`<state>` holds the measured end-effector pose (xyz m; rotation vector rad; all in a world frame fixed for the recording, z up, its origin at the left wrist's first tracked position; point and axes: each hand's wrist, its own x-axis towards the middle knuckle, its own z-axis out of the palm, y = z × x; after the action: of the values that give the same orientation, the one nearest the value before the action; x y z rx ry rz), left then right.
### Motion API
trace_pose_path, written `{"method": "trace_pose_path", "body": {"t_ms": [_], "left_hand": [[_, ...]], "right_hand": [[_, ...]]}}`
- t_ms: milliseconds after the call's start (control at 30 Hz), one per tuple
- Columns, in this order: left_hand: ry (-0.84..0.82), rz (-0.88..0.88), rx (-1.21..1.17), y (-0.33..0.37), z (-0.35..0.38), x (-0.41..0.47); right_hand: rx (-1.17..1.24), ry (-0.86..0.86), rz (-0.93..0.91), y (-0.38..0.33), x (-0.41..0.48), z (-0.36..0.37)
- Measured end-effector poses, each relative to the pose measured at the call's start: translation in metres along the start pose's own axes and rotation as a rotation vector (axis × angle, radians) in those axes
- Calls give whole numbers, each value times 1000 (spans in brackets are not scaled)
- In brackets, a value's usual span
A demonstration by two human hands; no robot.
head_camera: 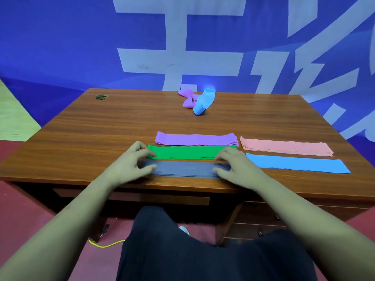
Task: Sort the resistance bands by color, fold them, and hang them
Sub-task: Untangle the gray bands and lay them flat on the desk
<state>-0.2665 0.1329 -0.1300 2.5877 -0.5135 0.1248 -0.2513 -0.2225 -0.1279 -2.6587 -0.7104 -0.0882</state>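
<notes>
Both hands are working the dark grey band at the near edge of the counter. Left hand is sitting on its left end, right hand on its right end. Fingers are spread flat and pressing down, not curled around anything: each grip is open, pinning the band rather than pinching it. Probably flattening and squaring the strip so its layers are lying flush, hence one hand per end.

Sorted strips are lying in neat parallel rows, which is keeping colours apart and easy to pick up one at a time:
- green band just behind the grey one, nearly touching it
- purple band behind the green
- pink band to the right, level with the purple
- blue band in front of the pink, right of the right hand

Two are not laid out yet: a crumpled purple band and a crumpled light blue band are sitting together at the far side of the counter, touching each other.

Judgement: sorting and flattening are mostly done, far pair outstanding. No hook or rail is showing in view, so where the hanging is happening is unclear.
</notes>
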Motion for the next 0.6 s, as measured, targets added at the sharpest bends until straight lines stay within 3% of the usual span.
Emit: {"method": "trace_pose_path", "body": {"t_ms": [133,267,433,600], "left_hand": [[126,-37,34,8,-5,52],[217,-187,27,19,-3,124],[112,-259,-56,21,20,207],[113,-334,-166,6,49,276]], "right_hand": [[12,126,98,4,41,-14],[96,147,264,16,96,-27],[-4,54,342,39,156,-26],[25,68,437,68,213,-11]]}}
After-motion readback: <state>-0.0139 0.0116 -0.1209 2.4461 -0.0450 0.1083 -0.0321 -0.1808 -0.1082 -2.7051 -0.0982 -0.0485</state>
